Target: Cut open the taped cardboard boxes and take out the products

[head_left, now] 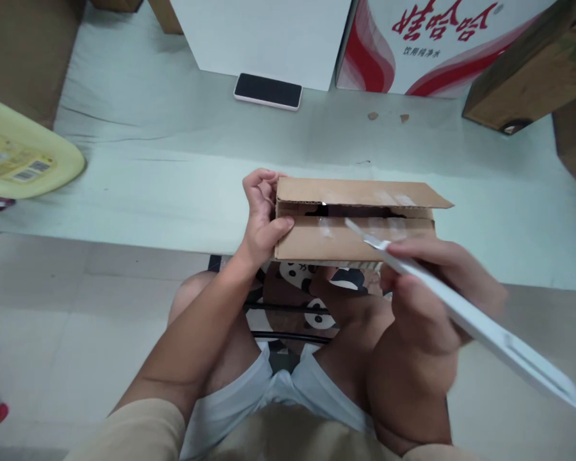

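Observation:
A small brown cardboard box (326, 242) rests at the table's near edge, its top flaps parted along a slit with bits of clear tape on them. Something dark shows inside, too hidden to name. My left hand (263, 221) grips the box's left end, thumb on the near flap and fingers behind. In my right hand (432, 291) is a white utility knife (480, 320), held like a pen. Its thin blade points up and left, over the near flap beside the slit. Whether the blade touches the cardboard I cannot tell.
Beyond the box, a phone (267, 91) lies before a white box (264, 38). A red-and-white carton (427, 51) and a brown carton (523, 70) stand at the back right. To the left is a yellow bottle (24, 150). Two small scraps (373, 116) lie on the pale green tablecloth (173, 186).

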Demonstrator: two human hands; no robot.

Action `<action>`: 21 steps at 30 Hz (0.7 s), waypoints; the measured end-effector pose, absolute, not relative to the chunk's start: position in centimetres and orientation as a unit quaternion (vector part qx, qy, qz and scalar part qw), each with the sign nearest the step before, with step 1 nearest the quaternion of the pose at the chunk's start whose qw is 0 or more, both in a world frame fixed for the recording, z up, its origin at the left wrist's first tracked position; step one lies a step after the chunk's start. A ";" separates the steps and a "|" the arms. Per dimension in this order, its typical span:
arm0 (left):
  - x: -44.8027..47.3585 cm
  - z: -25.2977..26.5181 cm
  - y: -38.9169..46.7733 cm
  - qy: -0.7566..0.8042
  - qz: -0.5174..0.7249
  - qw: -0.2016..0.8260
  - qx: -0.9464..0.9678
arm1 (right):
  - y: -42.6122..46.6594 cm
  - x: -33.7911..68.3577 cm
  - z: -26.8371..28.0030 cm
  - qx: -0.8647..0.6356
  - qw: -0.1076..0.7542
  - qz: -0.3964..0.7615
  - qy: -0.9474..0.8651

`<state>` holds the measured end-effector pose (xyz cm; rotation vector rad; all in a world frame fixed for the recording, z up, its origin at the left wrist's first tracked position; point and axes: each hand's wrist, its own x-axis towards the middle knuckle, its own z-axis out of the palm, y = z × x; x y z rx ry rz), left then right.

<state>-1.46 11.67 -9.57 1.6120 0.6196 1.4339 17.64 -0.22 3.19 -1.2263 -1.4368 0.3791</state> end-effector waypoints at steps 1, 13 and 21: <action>-1.6 -9.8 12.1 0.249 0.577 0.425 0.652 | -0.1 18.1 2.9 -0.498 0.632 0.132 -0.579; -3.1 -3.5 12.5 0.355 0.513 0.342 0.702 | 4.0 24.0 -6.4 -0.581 0.689 0.056 -0.430; -2.7 0.9 10.7 0.372 0.376 0.363 0.767 | 3.3 22.6 -5.8 -0.605 0.625 0.049 -0.490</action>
